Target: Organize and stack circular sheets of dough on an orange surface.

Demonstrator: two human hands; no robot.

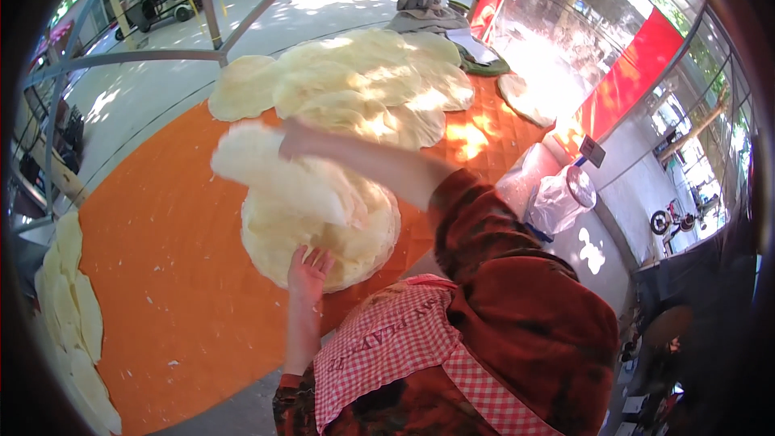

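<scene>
A stack of thin round flatbreads (363,248) lies on an orange quilted cover in front of me. My left hand (310,272), palm up with fingers apart, is at the near edge of the stack. Stretched across it, my right hand (293,138) is blurred and grips the far edge of a pale, floppy flatbread sheet (266,160). That sheet is lifted and folded over above the stack, and its near part hangs towards my left hand. The fingertips of my right hand cannot be made out.
Overlapping flatbreads (363,72) cover the far side of the orange cover (181,266); more flatbreads (69,297) line its left edge. A plastic-bagged container (557,200) stands at the right. Metal frame bars (139,56) rise beyond, near a grey cloth bundle (421,12).
</scene>
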